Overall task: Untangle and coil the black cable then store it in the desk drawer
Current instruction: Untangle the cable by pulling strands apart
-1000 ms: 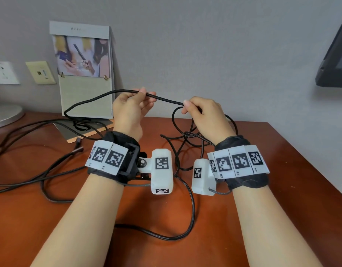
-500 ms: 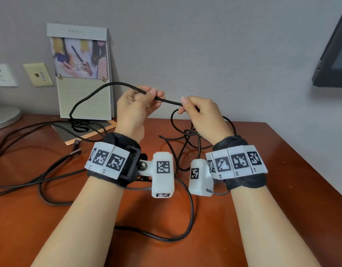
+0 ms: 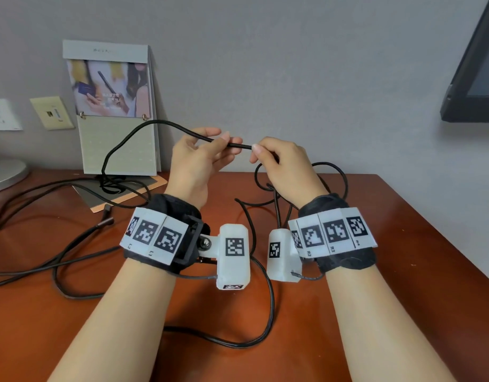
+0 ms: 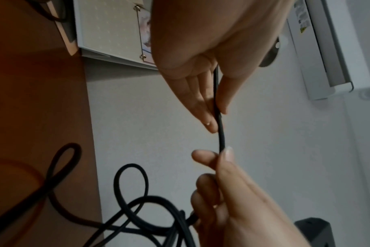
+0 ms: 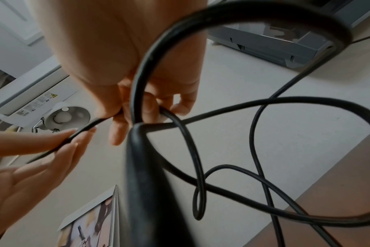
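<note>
Both hands hold the black cable [image 3: 239, 145] up above the reddish wooden desk [image 3: 389, 244]. My left hand [image 3: 222, 144] pinches it between thumb and nearly straight fingers, as the left wrist view confirms for that hand [image 4: 214, 108]. My right hand [image 3: 261, 151] pinches the cable [image 4: 222, 137] a short way along, thumb against forefinger. Its other fingers curl round gathered loops [image 5: 254, 133] that hang down to the desk. From the left hand the cable arches left and drops onto a tangle [image 3: 113, 186] by the calendar. No drawer is in view.
A desk calendar [image 3: 116, 111] stands against the wall at the back left, with wall sockets [image 3: 51, 113] beside it. A round silver base [image 3: 3, 172] sits at the far left, a dark monitor [image 3: 474, 78] at upper right. More cable and a plug end [image 3: 105, 220] trail across the left desk.
My hands have come closer together, so the stretch of cable between them is shorter. The arch of cable left of my left hand has risen.
</note>
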A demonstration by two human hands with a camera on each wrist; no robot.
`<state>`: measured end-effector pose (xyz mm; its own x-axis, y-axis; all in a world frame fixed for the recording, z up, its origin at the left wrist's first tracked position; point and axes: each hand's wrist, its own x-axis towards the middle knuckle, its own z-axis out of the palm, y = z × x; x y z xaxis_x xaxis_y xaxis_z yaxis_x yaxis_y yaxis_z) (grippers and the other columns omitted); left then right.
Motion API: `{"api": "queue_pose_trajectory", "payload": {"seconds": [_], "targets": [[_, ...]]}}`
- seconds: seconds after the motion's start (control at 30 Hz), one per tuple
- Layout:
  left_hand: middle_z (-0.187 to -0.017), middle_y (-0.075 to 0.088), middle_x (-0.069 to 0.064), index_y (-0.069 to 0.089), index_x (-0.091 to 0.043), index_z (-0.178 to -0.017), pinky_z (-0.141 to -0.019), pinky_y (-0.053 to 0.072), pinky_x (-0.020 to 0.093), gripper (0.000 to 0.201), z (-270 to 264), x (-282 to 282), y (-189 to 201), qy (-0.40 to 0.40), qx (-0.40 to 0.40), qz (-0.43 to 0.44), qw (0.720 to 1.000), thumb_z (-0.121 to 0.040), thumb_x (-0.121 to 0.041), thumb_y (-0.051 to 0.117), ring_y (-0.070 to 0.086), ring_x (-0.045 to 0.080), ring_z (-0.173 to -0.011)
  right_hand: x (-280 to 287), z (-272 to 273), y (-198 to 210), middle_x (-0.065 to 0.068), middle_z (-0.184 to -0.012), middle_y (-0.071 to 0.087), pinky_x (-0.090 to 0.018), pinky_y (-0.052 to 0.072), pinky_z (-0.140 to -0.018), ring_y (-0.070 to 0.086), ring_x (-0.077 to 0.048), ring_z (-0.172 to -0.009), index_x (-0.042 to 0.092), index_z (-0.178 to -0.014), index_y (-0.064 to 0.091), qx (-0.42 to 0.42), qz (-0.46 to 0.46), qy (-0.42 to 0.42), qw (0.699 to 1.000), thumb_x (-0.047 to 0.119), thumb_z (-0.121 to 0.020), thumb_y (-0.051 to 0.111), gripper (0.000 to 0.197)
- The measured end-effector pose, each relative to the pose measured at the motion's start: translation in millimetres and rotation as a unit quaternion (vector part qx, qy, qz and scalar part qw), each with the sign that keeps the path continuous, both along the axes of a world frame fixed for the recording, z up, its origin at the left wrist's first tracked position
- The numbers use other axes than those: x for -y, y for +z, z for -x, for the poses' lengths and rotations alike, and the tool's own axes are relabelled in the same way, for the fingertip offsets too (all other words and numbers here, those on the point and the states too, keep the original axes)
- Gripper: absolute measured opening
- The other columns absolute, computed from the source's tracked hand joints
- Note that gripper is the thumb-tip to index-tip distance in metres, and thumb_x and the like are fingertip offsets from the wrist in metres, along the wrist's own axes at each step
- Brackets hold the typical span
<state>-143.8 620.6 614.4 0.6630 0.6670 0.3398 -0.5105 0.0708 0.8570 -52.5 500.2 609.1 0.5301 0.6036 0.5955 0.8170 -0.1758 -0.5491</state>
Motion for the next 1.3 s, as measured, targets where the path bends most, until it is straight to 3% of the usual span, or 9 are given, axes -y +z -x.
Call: {"api": "queue_pose_trajectory", "payload": {"seconds": [0.17,0.3,0.4,0.5,0.6,0.9,1.03,1.2,1.3], "targets": [[-0.068,0.072,0.004,0.050,-0.012,-0.090,-0.065,0.053,0.019,0.012,6,-12,6,0.041,0.029,0.012,0.999,-0.092,-0.001,0.055,0.069,0.014,-0.065,-2,-1,0,-0.003,-0.076,0.061,-0.041,0.047,-0.077,0.057,-0.024,-0.076,0.010,-0.096,0.063,0.002,0.023,0.015,1.000,0.029,-0.096,0.050,0.023],[-0.066,0.071,0.002,0.049,-0.013,-0.088,-0.065,0.053,0.018,0.013,12,-25,7,0.070,0.049,0.035,0.996,-0.092,-0.002,0.054,0.068,0.012,-0.061,-1,-5,-2,-0.009,-0.087,0.067,-0.043,0.048,-0.083,0.061,-0.025,-0.084,0.012,-0.099,0.064,-0.005,0.025,0.000,1.000,0.028,-0.095,0.049,0.022],[-0.066,0.071,0.002,0.049,-0.013,-0.089,-0.065,0.053,0.018,0.013,14,-27,7,0.075,0.054,0.047,0.995,-0.092,-0.002,0.055,0.068,0.012,-0.061,2,-7,-2,-0.007,-0.079,0.065,-0.039,0.048,-0.077,0.058,-0.021,-0.075,0.011,-0.094,0.065,0.002,0.023,-0.012,1.000,0.027,-0.096,0.048,0.023],[-0.069,0.071,0.002,0.049,-0.011,-0.092,-0.065,0.052,0.018,0.010,11,-23,6,0.054,0.051,0.044,0.996,-0.092,-0.005,0.056,0.068,0.012,-0.063,3,-7,-1,0.009,-0.060,0.048,-0.028,0.037,-0.066,0.043,-0.005,-0.057,0.011,-0.093,0.066,0.008,0.021,-0.020,1.000,0.025,-0.097,0.046,0.024],[-0.072,0.072,0.005,0.052,-0.007,-0.096,-0.064,0.053,0.019,0.009,5,-11,3,0.008,0.028,0.021,0.999,-0.090,-0.007,0.059,0.069,0.014,-0.066,1,-5,-2,0.012,-0.055,0.040,-0.026,0.032,-0.064,0.038,-0.004,-0.053,0.012,-0.092,0.066,0.007,0.022,-0.018,1.000,0.025,-0.097,0.046,0.024],[-0.066,0.071,0.004,0.052,-0.009,-0.086,-0.064,0.053,0.017,0.009,9,-17,7,0.062,0.044,0.028,0.997,-0.091,-0.003,0.058,0.067,0.010,-0.059,2,-9,-2,0.011,-0.057,0.045,-0.029,0.036,-0.068,0.041,-0.006,-0.056,0.014,-0.089,0.067,0.011,0.024,-0.013,1.000,0.027,-0.095,0.050,0.023],[-0.063,0.069,0.002,0.053,-0.011,-0.080,-0.063,0.053,0.016,0.014,17,-25,8,0.083,0.062,0.045,0.994,-0.092,-0.003,0.056,0.065,0.009,-0.057,2,-9,-3,0.013,-0.060,0.048,-0.035,0.041,-0.075,0.049,-0.016,-0.066,0.014,-0.090,0.068,0.014,0.033,-0.021,0.999,0.027,-0.096,0.049,0.024],[-0.070,0.069,0.005,0.055,-0.008,-0.084,-0.064,0.053,0.018,0.008,8,-13,4,0.043,0.051,0.052,0.996,-0.090,-0.006,0.060,0.067,0.012,-0.062,-2,-2,-3,0.005,-0.064,0.052,-0.036,0.041,-0.077,0.050,-0.018,-0.070,0.013,-0.092,0.068,0.034,0.043,-0.020,0.998,0.027,-0.097,0.046,0.027],[-0.071,0.071,0.004,0.060,-0.007,-0.082,-0.066,0.053,0.018,0.008,2,-4,1,0.011,0.017,0.015,1.000,-0.090,-0.006,0.059,0.067,0.012,-0.065,-4,0,-3,0.012,-0.062,0.049,-0.037,0.041,-0.078,0.051,-0.016,-0.072,0.015,-0.090,0.068,0.038,0.042,-0.019,0.998,0.027,-0.096,0.049,0.024]]}}
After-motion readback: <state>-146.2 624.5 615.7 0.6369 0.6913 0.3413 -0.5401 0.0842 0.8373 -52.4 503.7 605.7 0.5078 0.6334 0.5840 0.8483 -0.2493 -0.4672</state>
